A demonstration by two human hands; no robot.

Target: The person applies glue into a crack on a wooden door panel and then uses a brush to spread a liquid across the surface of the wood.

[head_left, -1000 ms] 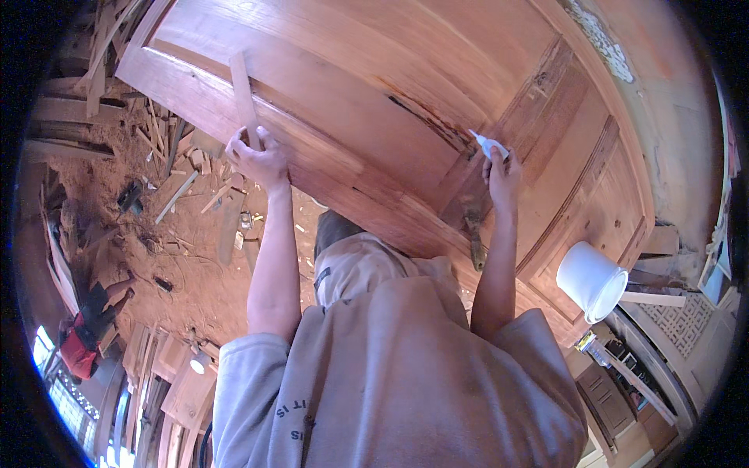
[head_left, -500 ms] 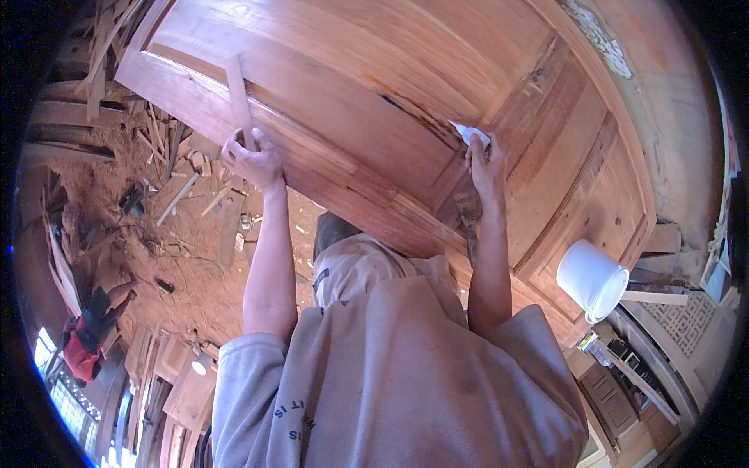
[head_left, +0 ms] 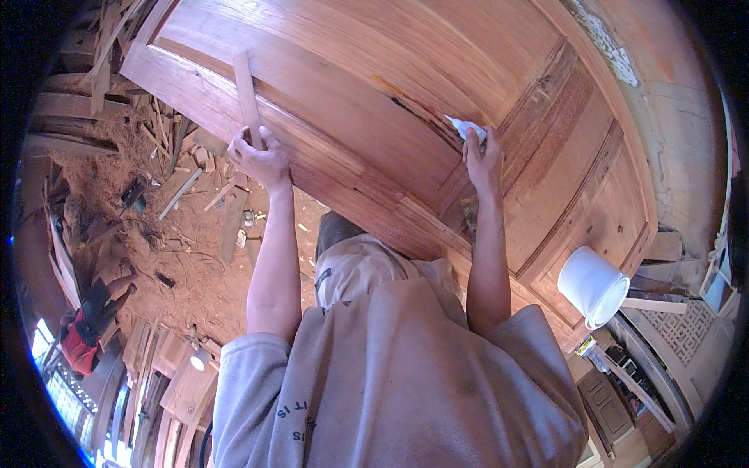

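A large panelled wooden door lies in front of me. At its near left edge my left hand grips the lower end of a thin wood strip, which lies across the door's frame. My right hand is closed round a small white glue bottle with a pointed nozzle. The nozzle points left, over a dark crack with brownish stain along a panel edge. Whether the tip touches the wood I cannot tell. Partly hidden behind my right forearm is a worn brush-like tool.
A white bucket stands on the door's near right part. Wood scraps and sawdust cover the ground at left. Another person in red is at the far left. Carved lattice and boards are at right.
My right hand has shifted slightly left and up with the glue bottle, its nozzle moving a little along the crack. My left hand keeps its grip on the wood strip.
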